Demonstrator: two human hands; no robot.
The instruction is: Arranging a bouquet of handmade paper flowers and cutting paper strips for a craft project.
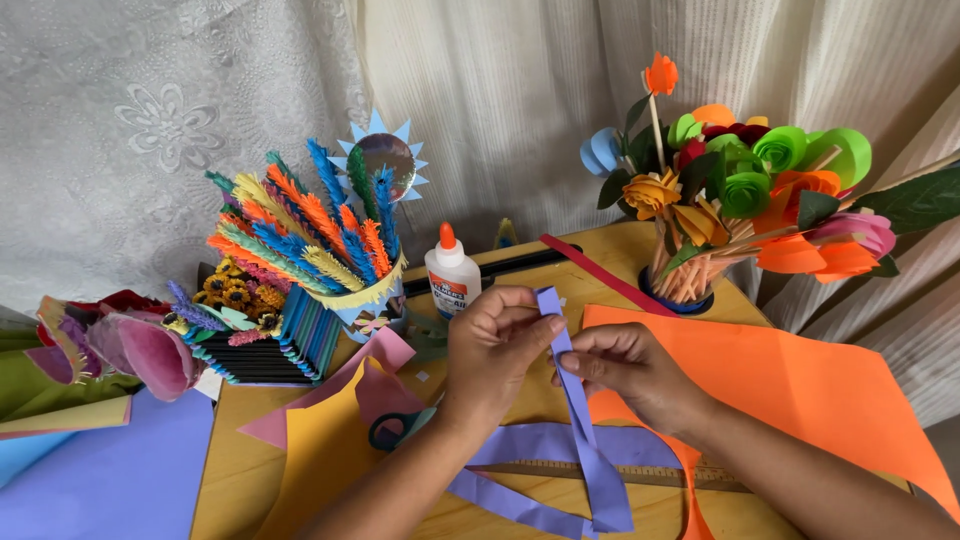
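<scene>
Just in front of the glue bottle [452, 270], both hands meet over the wooden table [235, 470]. Left hand [492, 345] pinches the top end of a purple paper strip [580, 410], fingers closed on it, the tip folding over. Right hand [630, 365] grips the same strip just below, thumb and fingers shut. Strip hangs limp toward the table edge nearest the person, away from the bottle. Likely very light, floppy, easily creased or torn; best held flat between fingertips near the fold. Orange sheet [800, 390] lies right of the bottle; scissors [395, 430] lie nearer the person.
</scene>
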